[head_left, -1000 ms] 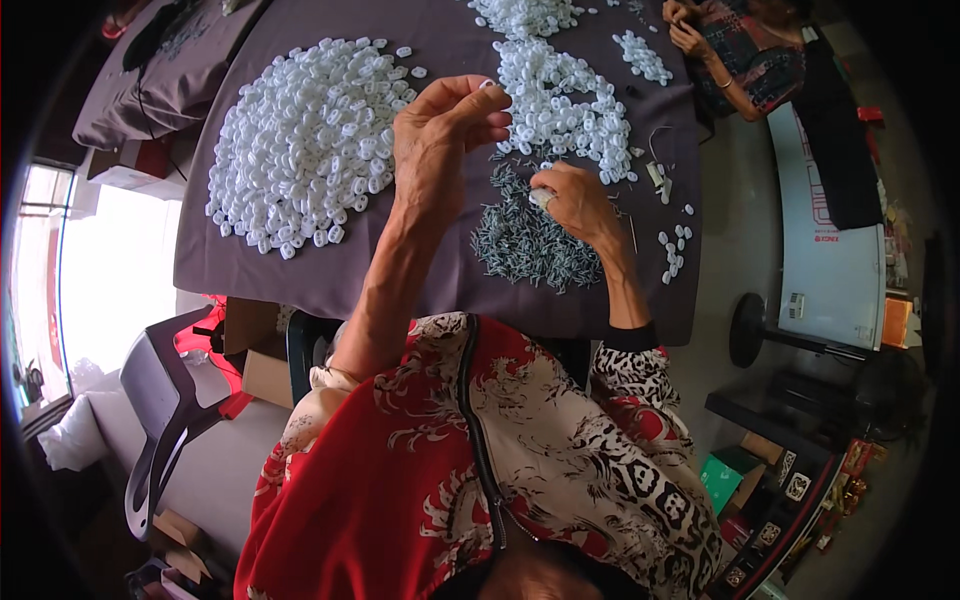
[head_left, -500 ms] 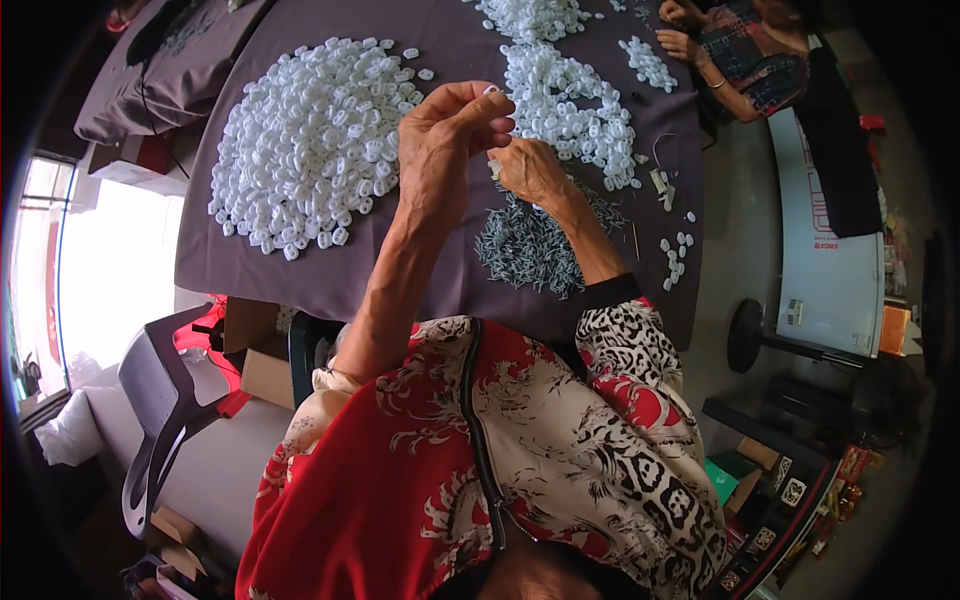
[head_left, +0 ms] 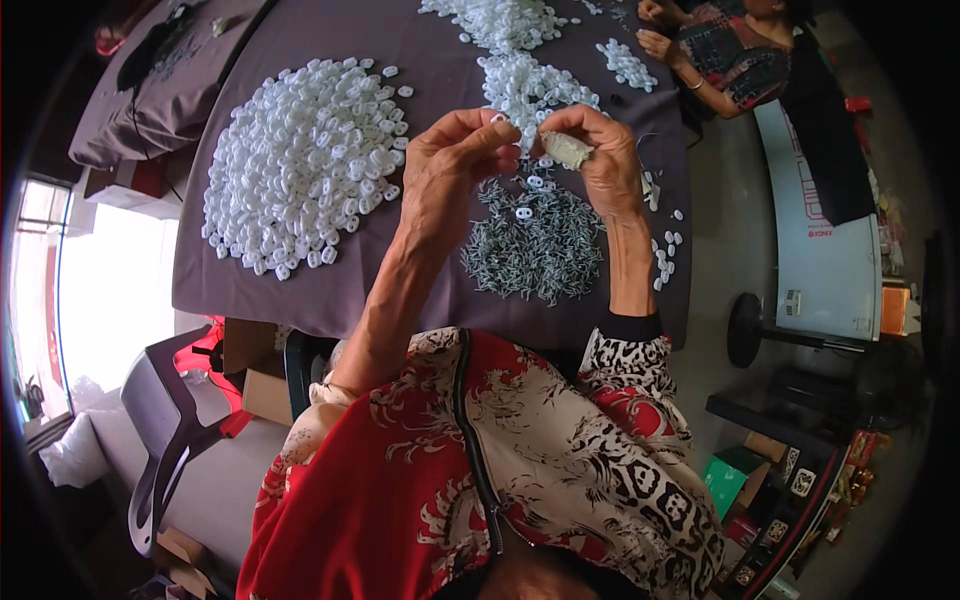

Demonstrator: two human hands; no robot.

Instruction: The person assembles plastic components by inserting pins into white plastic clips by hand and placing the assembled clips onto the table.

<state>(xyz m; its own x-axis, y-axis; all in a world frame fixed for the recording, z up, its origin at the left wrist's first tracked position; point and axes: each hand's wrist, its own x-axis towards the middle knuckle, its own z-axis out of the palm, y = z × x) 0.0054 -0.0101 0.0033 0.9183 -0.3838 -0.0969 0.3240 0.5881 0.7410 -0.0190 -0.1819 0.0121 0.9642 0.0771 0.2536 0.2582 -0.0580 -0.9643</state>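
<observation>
Taking the grey heap of small metal pins (head_left: 535, 245) on the purple-covered tabletop (head_left: 250, 290) as the landmark: well to its left lies a large mound of white plastic pieces (head_left: 305, 160), spread wide and thick. Whether that mound is finished work or stock waiting its turn cannot be told.

Directly above the pin heap, raised off the tabletop, the left hand (head_left: 450, 170) has its fingers curled in, thumb and forefinger pinched on one small white piece (head_left: 497, 118). Just to its right the right hand (head_left: 600, 155) is likewise closed, gripping a pale clutch of pieces (head_left: 567, 150) between thumb and fingers; the two hands nearly touch at the fingertips. A single white piece (head_left: 522, 213) rests on top of the pins.

Behind the pin heap is a second, smaller white pile (head_left: 525, 90), and to its right a scatter of loose white pieces (head_left: 665, 255) near the tabletop's edge. Far to the upper right, another person's hands (head_left: 655, 30) work at their own small pile (head_left: 625, 62).

Judging by the sizeable pin heap and the full white piles, plenty appears left to do.
</observation>
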